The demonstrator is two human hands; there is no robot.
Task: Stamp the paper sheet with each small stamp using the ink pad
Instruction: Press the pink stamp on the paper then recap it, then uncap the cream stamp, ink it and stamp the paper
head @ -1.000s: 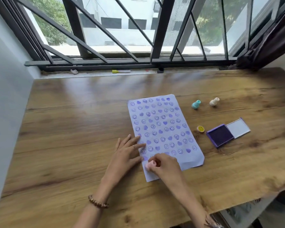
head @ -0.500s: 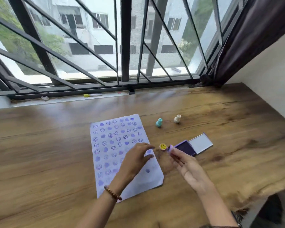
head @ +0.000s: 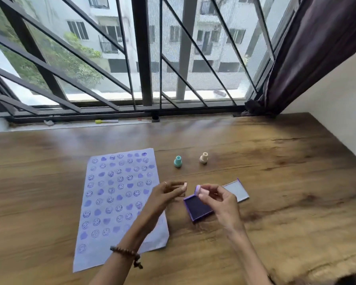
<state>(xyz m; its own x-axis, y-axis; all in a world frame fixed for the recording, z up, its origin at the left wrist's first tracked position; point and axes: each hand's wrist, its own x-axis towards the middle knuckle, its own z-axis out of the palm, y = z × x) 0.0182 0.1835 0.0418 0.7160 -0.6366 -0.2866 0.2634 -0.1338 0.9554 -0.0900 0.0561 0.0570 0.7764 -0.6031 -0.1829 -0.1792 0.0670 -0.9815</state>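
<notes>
The paper sheet lies flat on the wooden table, covered with purple smiley and heart prints. Right of it sits the open purple ink pad with its lid folded back. My right hand pinches a small pink stamp just above the pad, purple face turned left. My left hand hovers over the sheet's right edge, fingers loosely curled toward the stamp. Whether it holds anything is unclear. A teal stamp and a cream stamp stand upright beyond the pad.
A barred window runs along the table's far edge, with a yellow-capped marker on its sill. A dark curtain hangs at the right, beside a white wall.
My right hand lifted the pink stamp off the sheet's lower edge and carried it right to the ink pad. My left hand left the paper and rose. The yellow smiley stamp is no longer visible.
</notes>
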